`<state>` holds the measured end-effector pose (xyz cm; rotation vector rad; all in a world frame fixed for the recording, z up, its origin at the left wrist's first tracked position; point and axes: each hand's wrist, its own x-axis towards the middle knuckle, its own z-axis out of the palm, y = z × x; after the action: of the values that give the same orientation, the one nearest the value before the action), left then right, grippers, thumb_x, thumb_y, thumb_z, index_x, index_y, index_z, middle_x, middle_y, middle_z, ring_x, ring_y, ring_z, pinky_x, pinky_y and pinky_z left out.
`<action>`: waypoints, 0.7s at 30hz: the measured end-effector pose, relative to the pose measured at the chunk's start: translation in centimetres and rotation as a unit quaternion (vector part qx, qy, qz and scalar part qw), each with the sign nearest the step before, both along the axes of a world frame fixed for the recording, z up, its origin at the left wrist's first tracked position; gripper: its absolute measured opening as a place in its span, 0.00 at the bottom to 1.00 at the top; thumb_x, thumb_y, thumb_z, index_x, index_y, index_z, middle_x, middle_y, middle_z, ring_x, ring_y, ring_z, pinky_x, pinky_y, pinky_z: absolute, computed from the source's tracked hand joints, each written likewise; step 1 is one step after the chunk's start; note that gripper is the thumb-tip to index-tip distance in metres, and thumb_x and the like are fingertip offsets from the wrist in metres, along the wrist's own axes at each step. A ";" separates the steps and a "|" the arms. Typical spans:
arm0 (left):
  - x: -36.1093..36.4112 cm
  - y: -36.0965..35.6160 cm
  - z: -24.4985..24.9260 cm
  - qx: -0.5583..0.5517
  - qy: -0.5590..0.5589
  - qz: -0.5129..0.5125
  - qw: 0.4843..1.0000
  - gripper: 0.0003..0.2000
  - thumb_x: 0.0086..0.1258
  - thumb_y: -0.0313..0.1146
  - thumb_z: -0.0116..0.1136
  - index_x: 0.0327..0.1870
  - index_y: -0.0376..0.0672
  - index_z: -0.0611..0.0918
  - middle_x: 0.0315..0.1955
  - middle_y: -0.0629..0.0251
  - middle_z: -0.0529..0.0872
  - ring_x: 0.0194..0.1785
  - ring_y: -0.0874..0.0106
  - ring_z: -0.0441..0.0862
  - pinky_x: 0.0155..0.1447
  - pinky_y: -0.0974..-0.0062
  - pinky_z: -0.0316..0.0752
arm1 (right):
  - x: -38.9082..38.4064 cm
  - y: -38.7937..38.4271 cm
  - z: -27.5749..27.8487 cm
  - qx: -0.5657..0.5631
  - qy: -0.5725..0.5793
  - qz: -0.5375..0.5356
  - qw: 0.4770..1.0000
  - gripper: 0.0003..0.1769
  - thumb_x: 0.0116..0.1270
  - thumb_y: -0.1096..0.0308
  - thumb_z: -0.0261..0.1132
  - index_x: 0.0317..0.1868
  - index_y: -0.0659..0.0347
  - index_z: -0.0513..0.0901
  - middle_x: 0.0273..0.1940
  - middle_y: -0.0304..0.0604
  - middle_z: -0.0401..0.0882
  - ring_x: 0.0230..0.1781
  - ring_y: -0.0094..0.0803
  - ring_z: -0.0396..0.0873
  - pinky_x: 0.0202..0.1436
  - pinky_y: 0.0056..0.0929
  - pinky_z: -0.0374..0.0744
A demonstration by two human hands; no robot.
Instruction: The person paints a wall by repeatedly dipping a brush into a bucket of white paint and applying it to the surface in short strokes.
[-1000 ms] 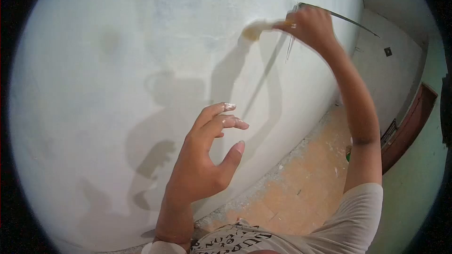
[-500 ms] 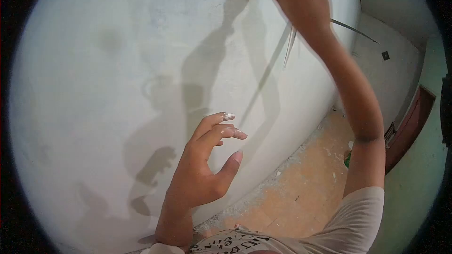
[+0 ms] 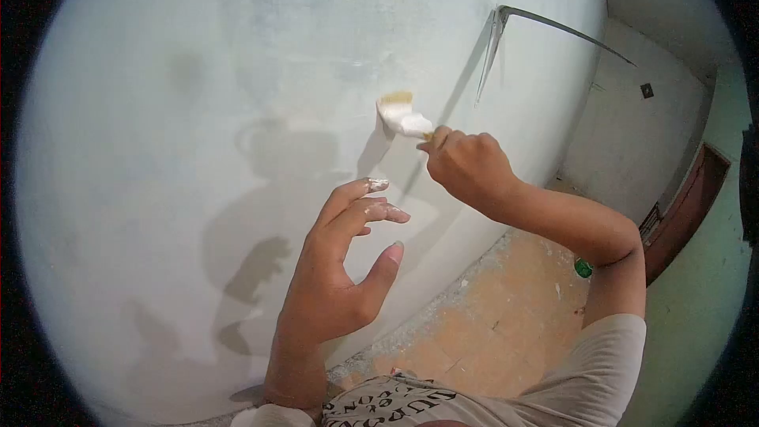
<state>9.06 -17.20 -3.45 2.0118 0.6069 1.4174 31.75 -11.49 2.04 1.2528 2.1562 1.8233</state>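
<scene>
My right hand (image 3: 472, 168) is closed round the handle of a paintbrush (image 3: 403, 117). White paint coats the brush's lower part, and its yellowish bristle end lies at the pale wall (image 3: 277, 63), casting a shadow beneath it. Lower down, my left hand (image 3: 341, 261) hovers in front of the wall, fingers bent and apart, with nothing in it. White paint smears show on its fingertips. My own shadow falls across the wall behind that hand.
A dark metal bracket (image 3: 545, 18) juts from the wall beyond my right hand. Below runs an orange tiled floor (image 3: 466, 332) with white splatters along the wall's base. A green object (image 3: 583, 268) rests near my right elbow, and a brown door (image 3: 689, 213) stands at the right.
My right hand has come down the wall with the paintbrush, uncovering the bracket's corner. My right elbow is more bent. My left hand has barely shifted.
</scene>
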 end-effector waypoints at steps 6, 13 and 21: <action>-0.1 -0.1 -0.3 -0.004 0.018 0.003 1.000 0.15 0.61 0.25 0.59 0.50 0.43 0.83 0.63 0.56 0.74 0.63 0.63 0.77 0.61 0.64 0.74 | 1.9 0.7 3.5 -0.092 0.083 -0.011 0.992 0.23 0.69 0.46 0.62 0.24 0.55 0.84 0.17 0.39 0.79 0.19 0.35 0.82 0.23 0.34 0.76; -0.1 -0.3 0.7 -0.018 0.021 0.006 1.000 0.14 0.61 0.26 0.59 0.49 0.44 0.83 0.63 0.57 0.74 0.63 0.64 0.77 0.61 0.64 0.74 | 2.1 5.1 13.7 0.050 0.178 0.073 0.980 0.23 0.62 0.40 0.68 0.35 0.52 0.91 0.19 0.39 0.83 0.17 0.34 0.81 0.23 0.32 0.76; 0.0 0.2 0.3 -0.033 0.021 0.006 0.999 0.15 0.61 0.24 0.59 0.50 0.43 0.83 0.64 0.57 0.74 0.63 0.64 0.77 0.61 0.64 0.73 | 1.9 4.2 12.2 0.222 0.265 0.097 0.933 0.16 0.61 0.46 0.72 0.39 0.48 0.92 0.22 0.38 0.85 0.17 0.28 0.80 0.23 0.27 0.74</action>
<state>9.06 -17.04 -3.11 1.9928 0.6765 1.3482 33.67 -7.30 14.26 1.8714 2.2433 2.3776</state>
